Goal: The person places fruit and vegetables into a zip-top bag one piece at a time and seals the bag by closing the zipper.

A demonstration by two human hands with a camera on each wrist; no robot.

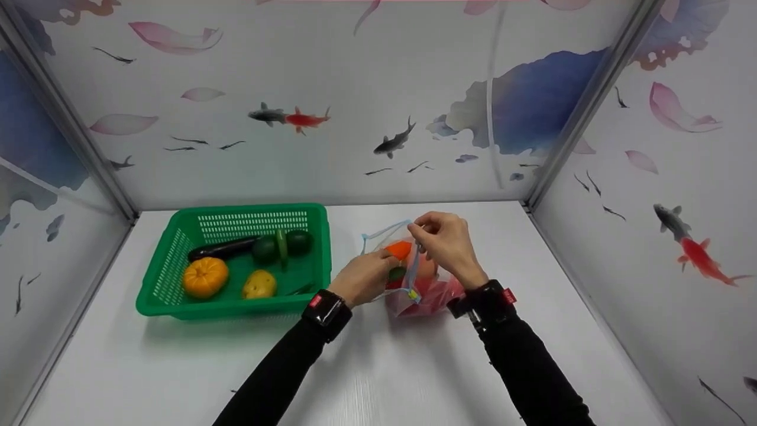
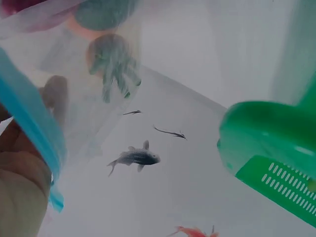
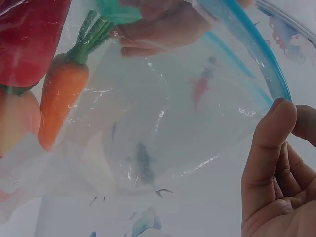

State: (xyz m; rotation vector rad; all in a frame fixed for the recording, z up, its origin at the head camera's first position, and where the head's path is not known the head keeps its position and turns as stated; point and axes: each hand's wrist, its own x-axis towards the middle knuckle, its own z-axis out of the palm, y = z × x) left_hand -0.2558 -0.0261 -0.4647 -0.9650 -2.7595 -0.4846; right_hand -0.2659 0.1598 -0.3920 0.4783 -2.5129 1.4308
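A clear zip bag point(image 1: 408, 305) with a blue edge stands on the table, its mouth spread. At its right side, my right hand point(image 1: 446, 245) pinches the blue edge point(image 3: 279, 86) between thumb and index finger. My left hand point(image 1: 366, 275) is at the mouth, its fingers point(image 2: 55, 96) loosely extended behind the blue strip. Through the film a carrot point(image 3: 64, 98) shows tip down, its green leaves point(image 2: 116, 69) a little apart from those fingers. Beside the carrot lie a glossy red item point(image 3: 29, 44) and a peach-coloured round one point(image 3: 17, 118), both partly hidden.
Left of the bag stands a green perforated basket point(image 1: 233, 305). It holds an eggplant point(image 1: 222, 248), a small orange pumpkin point(image 1: 205, 277), a yellow potato-like piece point(image 1: 259, 285) and several green vegetables point(image 1: 282, 245). Patterned white panels point(image 1: 355, 165) enclose the table.
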